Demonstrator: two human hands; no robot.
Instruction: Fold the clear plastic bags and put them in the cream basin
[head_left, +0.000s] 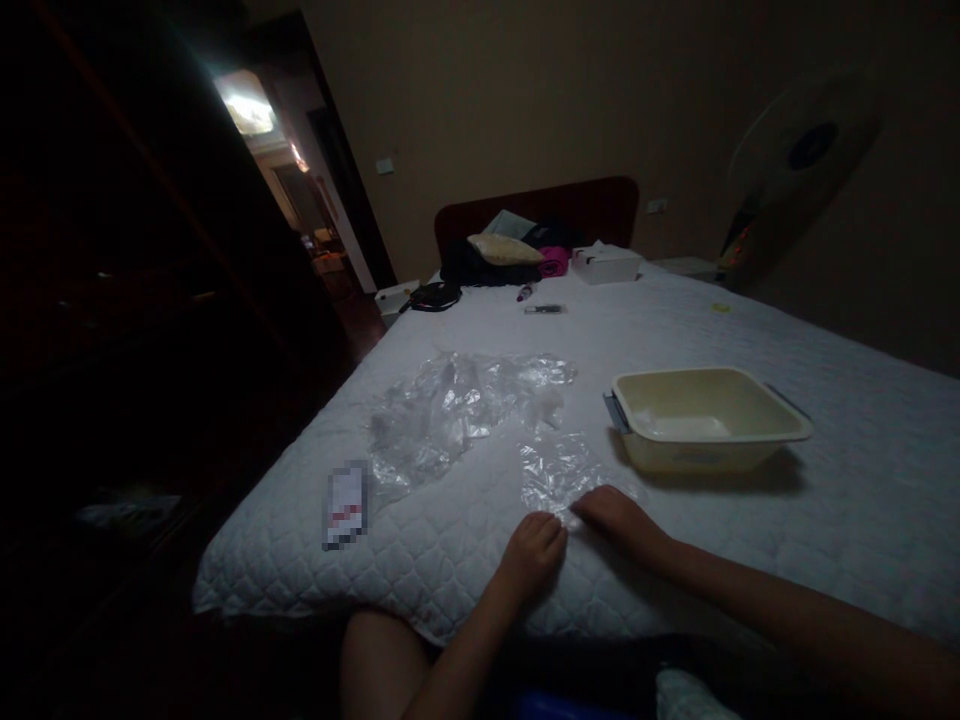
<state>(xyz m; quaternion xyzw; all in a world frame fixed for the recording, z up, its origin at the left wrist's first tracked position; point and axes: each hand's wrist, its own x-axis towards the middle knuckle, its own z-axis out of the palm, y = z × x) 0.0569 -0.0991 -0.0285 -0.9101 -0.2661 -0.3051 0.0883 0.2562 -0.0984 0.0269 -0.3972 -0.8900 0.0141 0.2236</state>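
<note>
A small clear plastic bag (559,470) lies on the white quilted bed, its near edge between my hands. My left hand (536,550) has its fingers curled together at that edge. Close by on the right, my right hand (619,520) is closed on the bag's near right part, fingertips pointing left. Beyond and to the left spreads a crumpled heap of clear plastic bags (457,410). A cream plastic basin (712,455) with grey handles stands to the right of my hands; something pale lies inside it.
A blurred phone-like item (346,505) lies near the bed's left edge. Farther back are a dark pen-like item (544,310), a white box (606,265), piled clothes (491,265) and a black bag (435,297). A fan (814,145) stands at the right.
</note>
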